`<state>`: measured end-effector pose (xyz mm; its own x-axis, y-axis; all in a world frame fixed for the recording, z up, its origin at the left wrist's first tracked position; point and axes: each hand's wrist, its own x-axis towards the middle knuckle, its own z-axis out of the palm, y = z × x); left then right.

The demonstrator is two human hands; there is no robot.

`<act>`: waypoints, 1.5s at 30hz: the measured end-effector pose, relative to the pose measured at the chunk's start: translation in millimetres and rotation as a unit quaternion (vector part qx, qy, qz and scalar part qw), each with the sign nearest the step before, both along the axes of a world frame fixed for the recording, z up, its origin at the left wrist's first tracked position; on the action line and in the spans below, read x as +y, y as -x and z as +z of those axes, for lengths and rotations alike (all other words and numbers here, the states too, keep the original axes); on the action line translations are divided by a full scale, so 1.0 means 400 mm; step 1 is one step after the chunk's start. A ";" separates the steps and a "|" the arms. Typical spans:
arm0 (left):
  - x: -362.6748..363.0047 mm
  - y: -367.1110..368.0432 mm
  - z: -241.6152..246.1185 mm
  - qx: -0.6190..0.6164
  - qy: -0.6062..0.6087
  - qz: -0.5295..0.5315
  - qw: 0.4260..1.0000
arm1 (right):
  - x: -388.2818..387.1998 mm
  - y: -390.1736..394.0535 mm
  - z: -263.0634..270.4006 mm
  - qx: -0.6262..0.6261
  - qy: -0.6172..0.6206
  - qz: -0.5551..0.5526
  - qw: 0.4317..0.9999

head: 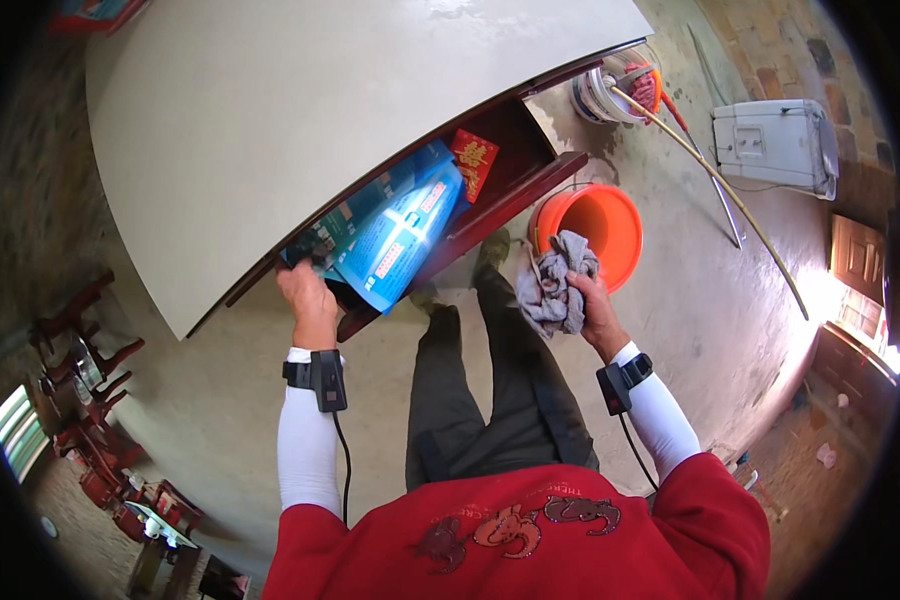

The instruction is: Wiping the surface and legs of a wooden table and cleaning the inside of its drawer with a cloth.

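Note:
Before me a drawer (pixel 525 180) of dark red wood is pulled out from under a pale tabletop (pixel 360 112). Blue printed sheets or bags (pixel 409 232) lie in it, one hanging over its front edge. Beside them is a red envelope (pixel 474 161) with gold characters. My left hand (pixel 307 296) reaches into the drawer's left end, at a dark, blurred item (pixel 311 251); its fingertips are hidden, so its grip is unclear. In my right hand (pixel 598 311) is a crumpled grey cloth (pixel 559 285), held at the near rim of an orange bucket (pixel 619 232).
A white bucket (pixel 596 97) with a mop head and a long bamboo pole (pixel 727 187) stands beyond the table's right end. Farther right is a white box-shaped appliance (pixel 772 146). Dark red wooden chairs (pixel 82 360) stand at the left.

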<state>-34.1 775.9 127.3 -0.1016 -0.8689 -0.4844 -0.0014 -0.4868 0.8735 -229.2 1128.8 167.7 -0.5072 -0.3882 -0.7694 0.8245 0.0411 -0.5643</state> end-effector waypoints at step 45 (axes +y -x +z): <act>0.134 0.138 0.139 -0.306 0.427 -0.548 0.651 | -0.340 0.369 0.171 0.676 -0.079 0.562 0.470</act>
<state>-89.3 829.7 182.9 -0.9021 -0.4162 -0.1139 -0.4144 0.7618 0.4979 -376.8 993.0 236.0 -0.1176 -0.9878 -0.1024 -0.8760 0.1518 -0.4578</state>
